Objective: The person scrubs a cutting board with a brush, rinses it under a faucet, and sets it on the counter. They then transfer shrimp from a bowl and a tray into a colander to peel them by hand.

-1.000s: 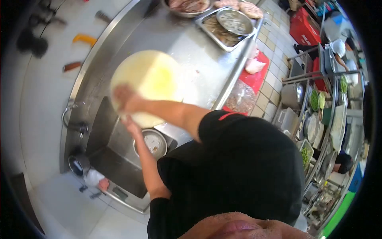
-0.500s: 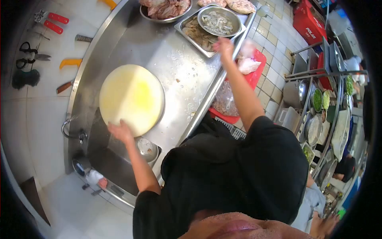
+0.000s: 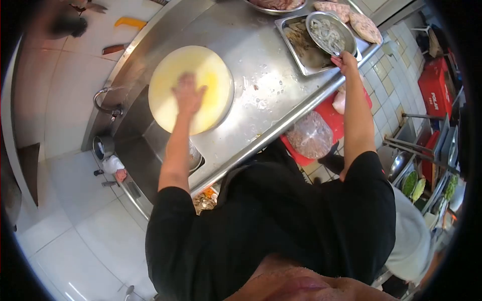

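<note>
My left hand lies with fingers spread on or just over the round yellowish-white cutting board, its fingertips blurred. My right hand grips the near rim of a round metal bowl of peeled, greyish shrimp. The bowl sits partly over a rectangular metal tray that holds more shrimp in murky liquid. Both containers are near the counter's right edge.
Beside the board is a sink with a curved faucet. Meat pieces and a meat bowl are at the back. Below the counter edge, a bag rests on a red surface. Someone in light clothing is at right.
My left hand has moved from the board's near edge onto its middle. My right hand has closed on the bowl's rim. The view has shifted, with the counter appearing rotated.
</note>
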